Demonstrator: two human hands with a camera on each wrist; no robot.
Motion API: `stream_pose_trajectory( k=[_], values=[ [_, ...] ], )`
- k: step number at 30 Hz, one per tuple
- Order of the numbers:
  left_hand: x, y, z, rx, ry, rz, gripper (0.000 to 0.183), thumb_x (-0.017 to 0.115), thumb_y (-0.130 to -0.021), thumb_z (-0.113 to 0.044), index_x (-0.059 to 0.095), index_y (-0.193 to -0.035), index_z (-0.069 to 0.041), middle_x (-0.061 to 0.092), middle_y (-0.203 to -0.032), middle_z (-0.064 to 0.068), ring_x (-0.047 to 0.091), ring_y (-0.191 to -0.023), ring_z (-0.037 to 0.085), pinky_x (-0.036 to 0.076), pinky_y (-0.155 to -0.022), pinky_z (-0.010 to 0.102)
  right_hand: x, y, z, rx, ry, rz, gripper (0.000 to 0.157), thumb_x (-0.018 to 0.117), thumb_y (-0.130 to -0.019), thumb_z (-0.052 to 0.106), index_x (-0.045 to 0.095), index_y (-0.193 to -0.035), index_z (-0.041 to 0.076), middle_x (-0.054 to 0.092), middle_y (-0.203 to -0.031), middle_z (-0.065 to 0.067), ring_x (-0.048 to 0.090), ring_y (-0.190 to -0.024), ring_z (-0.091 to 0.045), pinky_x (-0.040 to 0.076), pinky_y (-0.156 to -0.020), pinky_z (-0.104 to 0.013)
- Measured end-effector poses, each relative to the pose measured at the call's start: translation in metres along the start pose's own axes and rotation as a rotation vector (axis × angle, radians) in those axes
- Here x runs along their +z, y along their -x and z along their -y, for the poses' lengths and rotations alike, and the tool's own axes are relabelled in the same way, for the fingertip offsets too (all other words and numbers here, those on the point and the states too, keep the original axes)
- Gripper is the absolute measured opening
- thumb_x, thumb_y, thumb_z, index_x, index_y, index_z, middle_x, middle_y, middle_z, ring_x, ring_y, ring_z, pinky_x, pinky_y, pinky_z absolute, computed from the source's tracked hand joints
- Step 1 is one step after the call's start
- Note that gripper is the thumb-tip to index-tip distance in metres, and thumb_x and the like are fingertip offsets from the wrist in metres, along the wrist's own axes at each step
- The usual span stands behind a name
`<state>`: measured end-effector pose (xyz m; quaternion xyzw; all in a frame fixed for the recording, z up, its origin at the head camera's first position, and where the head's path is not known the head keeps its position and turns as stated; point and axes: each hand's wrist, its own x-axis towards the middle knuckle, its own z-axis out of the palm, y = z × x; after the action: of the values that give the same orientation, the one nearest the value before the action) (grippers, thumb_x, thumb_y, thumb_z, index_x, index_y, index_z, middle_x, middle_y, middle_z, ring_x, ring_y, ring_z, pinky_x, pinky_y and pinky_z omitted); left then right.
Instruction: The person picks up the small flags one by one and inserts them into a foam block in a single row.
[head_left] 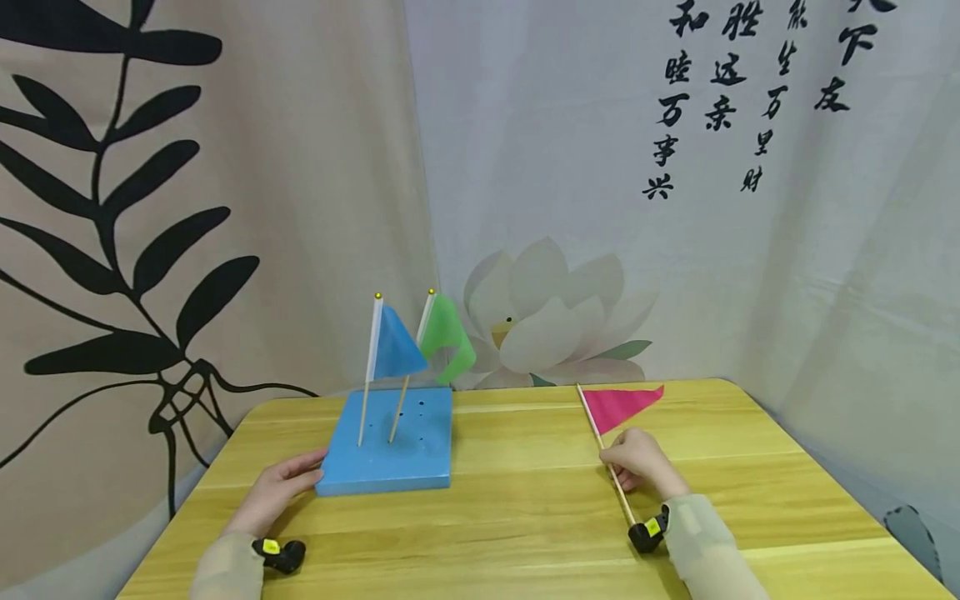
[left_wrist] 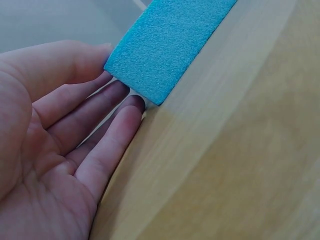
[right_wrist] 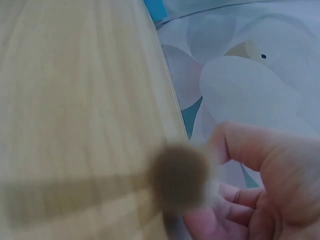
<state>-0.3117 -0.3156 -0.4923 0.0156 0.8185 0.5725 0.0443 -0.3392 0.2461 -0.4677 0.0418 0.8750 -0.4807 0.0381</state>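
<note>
A blue foam board [head_left: 420, 462] lies on the table at left of centre. A blue flag [head_left: 396, 343] and a green flag [head_left: 444, 329] stand in it on thin sticks, the green one leaning right. My left hand [head_left: 281, 486] rests its fingertips against the board's left side; in the left wrist view the fairly straight fingers [left_wrist: 90, 115] and thumb meet the foam corner [left_wrist: 150, 65]. My right hand [head_left: 637, 458] pinches the stick of a pink pennant flag [head_left: 618, 408], tilted above the table. In the right wrist view the stick's blurred end [right_wrist: 180, 177] looms near the camera.
Several small holes [head_left: 422, 403] dot the board's top. The wooden table [head_left: 525, 533] reaches back to a curtain [head_left: 330, 208] printed with leaves, a lotus and writing. Each wrist wears a small black camera [head_left: 283, 557].
</note>
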Motion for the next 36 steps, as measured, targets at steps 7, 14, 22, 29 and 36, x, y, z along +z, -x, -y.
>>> stream_pose_trajectory(
  k=[7, 14, 22, 29, 36],
  values=[
    [0.0, -0.001, -0.002, -0.018, -0.006, -0.003, 0.066, 0.064, -0.094, -0.035, 0.042, -0.146, 0.0, 0.039, -0.148, 0.022, 0.04, -0.133, 0.038, 0.044, -0.101, 0.045, -0.012, -0.008, -0.011, 0.004, -0.165, 0.145, 0.018, 0.059, -0.084, 0.007, 0.062, -0.094, -0.007, 0.064, -0.068, -0.007, 0.052, -0.045, -0.008, 0.049, -0.042, -0.022],
    [0.001, 0.0, -0.005, -0.017, -0.029, -0.017, 0.064, 0.064, -0.095, -0.034, 0.044, -0.145, 0.0, 0.041, -0.147, 0.021, 0.04, -0.133, 0.037, 0.043, -0.103, 0.046, -0.021, -0.013, -0.019, 0.042, -0.422, 0.287, 0.038, 0.052, -0.099, 0.018, 0.05, -0.122, -0.013, 0.068, -0.08, -0.006, 0.065, -0.064, -0.013, 0.056, -0.056, -0.024],
    [0.002, 0.0, -0.003, -0.035, -0.022, -0.004, 0.066, 0.063, -0.094, -0.037, 0.043, -0.146, -0.001, 0.039, -0.148, 0.021, 0.04, -0.133, 0.038, 0.042, -0.103, 0.048, -0.023, -0.015, -0.024, 0.058, -0.563, 0.323, 0.04, 0.05, -0.099, 0.017, 0.047, -0.128, -0.012, 0.068, -0.084, -0.005, 0.066, -0.065, -0.013, 0.055, -0.055, -0.02],
    [0.001, -0.001, -0.001, -0.027, -0.012, -0.005, 0.066, 0.064, -0.094, -0.036, 0.043, -0.145, -0.001, 0.04, -0.148, 0.021, 0.04, -0.133, 0.038, 0.042, -0.103, 0.048, -0.022, -0.015, -0.022, 0.03, -0.611, 0.36, 0.04, 0.047, -0.102, 0.012, 0.039, -0.131, -0.014, 0.067, -0.088, -0.006, 0.066, -0.064, -0.011, 0.055, -0.057, -0.02],
    [0.001, -0.001, -0.001, -0.023, -0.008, -0.001, 0.066, 0.063, -0.095, -0.035, 0.042, -0.146, 0.0, 0.039, -0.148, 0.022, 0.039, -0.133, 0.038, 0.042, -0.103, 0.048, -0.024, -0.012, -0.003, -0.031, -0.663, 0.298, 0.041, 0.052, -0.1, 0.011, 0.039, -0.134, -0.008, 0.062, -0.097, -0.013, 0.067, -0.063, -0.014, 0.057, -0.058, -0.023]
  ],
)
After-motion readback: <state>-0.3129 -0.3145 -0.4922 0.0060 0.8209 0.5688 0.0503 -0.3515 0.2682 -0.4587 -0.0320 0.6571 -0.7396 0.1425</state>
